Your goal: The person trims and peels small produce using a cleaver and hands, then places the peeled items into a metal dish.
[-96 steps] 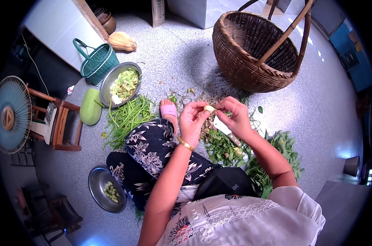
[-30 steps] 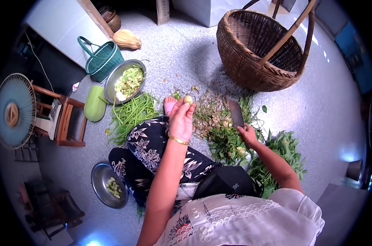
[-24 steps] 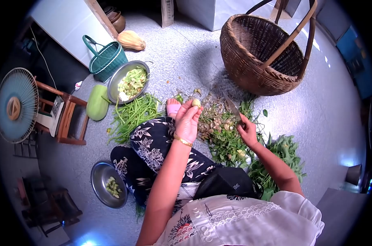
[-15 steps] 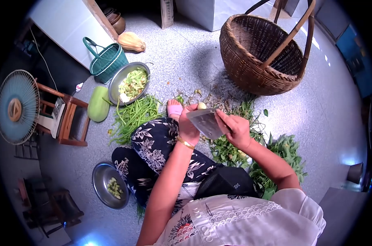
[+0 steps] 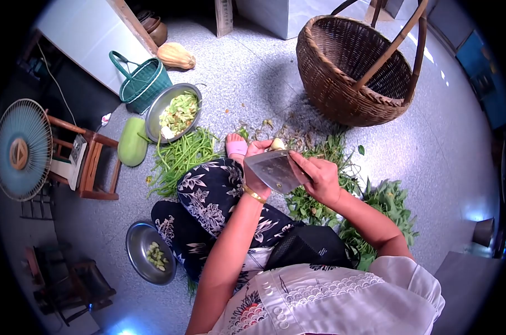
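Observation:
My right hand (image 5: 321,177) is wrapped round the handle of a wide-bladed knife (image 5: 275,170). The blade lies over my left hand (image 5: 256,177) and hides much of its palm. A small pale round vegetable (image 5: 277,144) is pinched in the fingertips of my left hand, at the blade's upper edge. Beneath and beyond the hands, loose green leaves (image 5: 303,205) and dry scraps lie on the floor. Long green stalks (image 5: 186,153) are piled to the left of my left hand, beside a foot in a pink sandal (image 5: 236,147).
A metal bowl of cut vegetables (image 5: 195,125) stands by a green basket (image 5: 144,84) and a green gourd (image 5: 132,142). Another metal bowl (image 5: 131,245) holds small pieces. A large wicker basket (image 5: 336,100) is at the back right; a fan (image 5: 23,149) is at left.
My right hand has picked up the knife from the floor and brought it across to my left hand. The pale vegetable, earlier between both hands, is now in my left fingers against the blade.

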Demonstrator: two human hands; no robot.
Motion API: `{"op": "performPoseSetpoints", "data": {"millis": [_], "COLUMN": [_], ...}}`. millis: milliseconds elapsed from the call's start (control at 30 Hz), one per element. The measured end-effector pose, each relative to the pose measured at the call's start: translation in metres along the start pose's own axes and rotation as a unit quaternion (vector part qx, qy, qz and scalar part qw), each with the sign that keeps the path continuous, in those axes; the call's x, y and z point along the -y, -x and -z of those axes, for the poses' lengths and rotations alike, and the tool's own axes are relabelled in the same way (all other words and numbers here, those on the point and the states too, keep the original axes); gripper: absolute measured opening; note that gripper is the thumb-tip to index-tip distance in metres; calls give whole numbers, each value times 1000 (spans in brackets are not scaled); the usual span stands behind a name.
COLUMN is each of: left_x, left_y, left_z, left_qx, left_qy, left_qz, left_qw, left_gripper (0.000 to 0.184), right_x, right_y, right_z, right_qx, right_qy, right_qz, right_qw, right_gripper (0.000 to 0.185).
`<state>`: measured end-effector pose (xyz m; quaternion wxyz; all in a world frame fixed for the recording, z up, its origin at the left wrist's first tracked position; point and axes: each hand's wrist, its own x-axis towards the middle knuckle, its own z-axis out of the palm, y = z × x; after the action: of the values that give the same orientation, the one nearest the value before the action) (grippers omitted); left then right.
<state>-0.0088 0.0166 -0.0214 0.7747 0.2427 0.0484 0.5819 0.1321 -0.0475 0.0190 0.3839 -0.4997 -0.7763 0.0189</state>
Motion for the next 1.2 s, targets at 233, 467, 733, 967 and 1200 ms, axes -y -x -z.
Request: {"op": "performPoseSetpoints", "data": {"millis": [233,467,733,967,1200], "left_x": [-1,-4,-5,-3,-6], "left_y": [-6,6,-4,13,8], "left_z": [-3,-12,-16,-5,-23], "left_qx": [108,-61,90,-173,-34], "left_qy": [-5,98,111,-53,-75], "left_qz": [-42,17,15,132,-37], "left_qw": [993,993,990,975,996], "left_gripper": [16,16,12,15,22], "right_x": [0,-4,3,-1,-5], "right_y": [4,2,0,4,7], "right_z": [-4,-3,2,-2,-5], "right_qx": [-5,-10,15,12,8], "right_qy": [36,65,78,106,105], "right_qz": [-5,-11,12,0,-42], "right_qw": [999,998,997,994,993], "right_gripper": [37,37,38,43,46]}}
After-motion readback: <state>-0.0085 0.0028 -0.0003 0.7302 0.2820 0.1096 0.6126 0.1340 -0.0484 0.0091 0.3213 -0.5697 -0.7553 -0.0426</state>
